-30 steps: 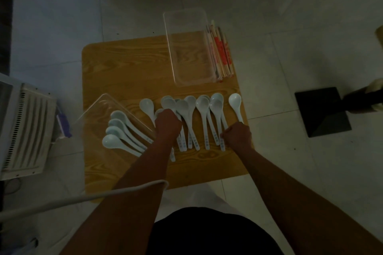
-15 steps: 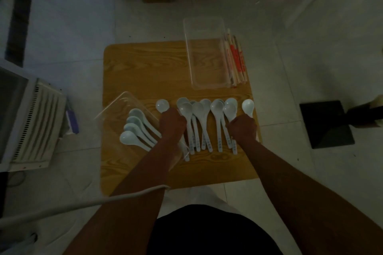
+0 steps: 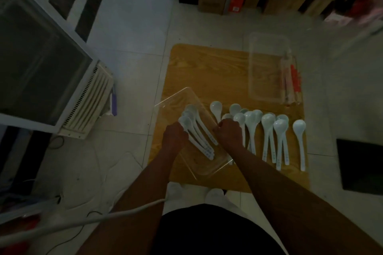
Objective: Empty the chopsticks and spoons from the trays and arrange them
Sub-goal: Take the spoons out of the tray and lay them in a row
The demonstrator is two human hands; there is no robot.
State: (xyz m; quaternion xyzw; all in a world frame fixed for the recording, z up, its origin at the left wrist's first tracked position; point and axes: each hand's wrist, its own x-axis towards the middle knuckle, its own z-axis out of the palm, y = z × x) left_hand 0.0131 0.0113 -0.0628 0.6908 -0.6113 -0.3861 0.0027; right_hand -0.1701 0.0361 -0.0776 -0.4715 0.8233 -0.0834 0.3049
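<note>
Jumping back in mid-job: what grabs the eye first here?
White spoons lie in a row on the wooden table, right of centre. The left hand and right hand flank the near clear tray, which holds more spoons. Red-marked chopsticks lie beside the far tray.

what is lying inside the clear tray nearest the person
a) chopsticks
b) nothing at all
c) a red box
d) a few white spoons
d: a few white spoons lie inside the near clear tray, while the chopsticks sit up by the far tray.
</note>
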